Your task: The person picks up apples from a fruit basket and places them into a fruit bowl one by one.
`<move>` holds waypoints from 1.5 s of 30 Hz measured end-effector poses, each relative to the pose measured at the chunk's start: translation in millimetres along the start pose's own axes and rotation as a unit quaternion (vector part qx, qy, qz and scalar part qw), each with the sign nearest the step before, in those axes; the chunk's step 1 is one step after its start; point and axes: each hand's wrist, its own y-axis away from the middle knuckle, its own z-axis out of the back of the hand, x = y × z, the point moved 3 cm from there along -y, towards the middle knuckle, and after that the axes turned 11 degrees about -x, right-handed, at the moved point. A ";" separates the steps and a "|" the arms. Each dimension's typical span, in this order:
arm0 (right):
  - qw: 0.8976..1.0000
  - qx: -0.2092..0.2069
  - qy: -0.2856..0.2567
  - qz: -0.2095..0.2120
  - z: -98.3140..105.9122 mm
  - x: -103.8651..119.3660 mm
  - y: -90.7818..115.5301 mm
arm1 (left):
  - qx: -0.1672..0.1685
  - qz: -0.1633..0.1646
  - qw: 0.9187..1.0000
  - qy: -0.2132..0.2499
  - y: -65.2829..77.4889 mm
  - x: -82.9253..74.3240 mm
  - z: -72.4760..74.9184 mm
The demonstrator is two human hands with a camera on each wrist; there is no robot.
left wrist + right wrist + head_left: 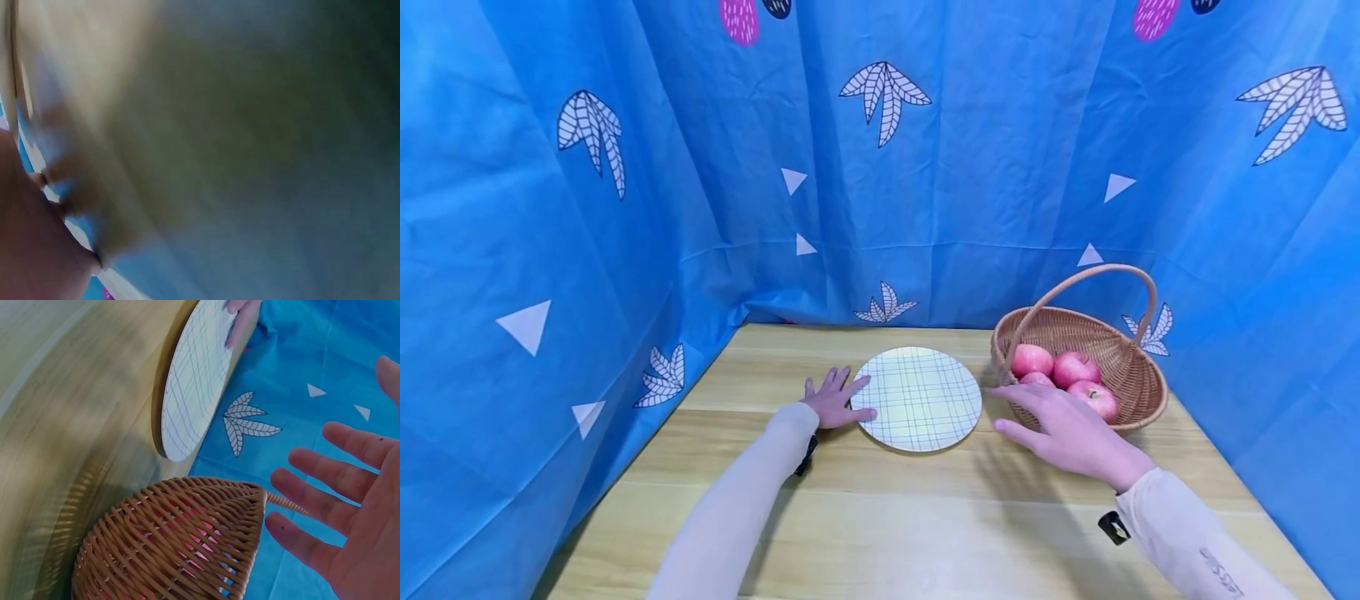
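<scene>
White, and crossed by a grid of thin dark lines, a round plate [917,398] is set flat on the pale wooden table [917,525], just to the left of a wicker basket [1138,396]. At its left edge the plate is touched by the left hand [832,403]; its fingers are spread and straightened, with the thumb and one finger laid over the rim, and nothing is gripped by them. In the left wrist view little can be made out, as much of it is dark and blurred. By the right hand [1071,433], nothing is held either: its fingers are extended and held apart, as is shown in the right wrist view, and in the head view the near side of the basket is partly hidden by it. Red apples [1077,369] are gathered inside the basket, above which a tall arched handle [1105,268] is raised. Both arms are covered by light sleeves [722,508], and a small black fitting [1113,527] is seen near the right cuff. Table and hands are backed by a blue curtain [1000,167], printed with white leaves and triangles.
</scene>
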 end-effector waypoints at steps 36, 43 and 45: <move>0.996 -0.014 -0.055 -0.068 49.3 -50.8 -5.7 | -0.008 0.023 1.000 -0.019 -3.5 4.7 -7.0; 0.995 -0.024 -0.068 -0.069 51.6 -70.1 -4.5 | -0.004 0.013 1.000 -0.017 1.5 -1.4 -5.2; 0.995 -0.026 -0.066 -0.067 52.1 -74.6 -6.5 | -0.001 0.015 1.000 -0.017 0.7 -0.3 -5.8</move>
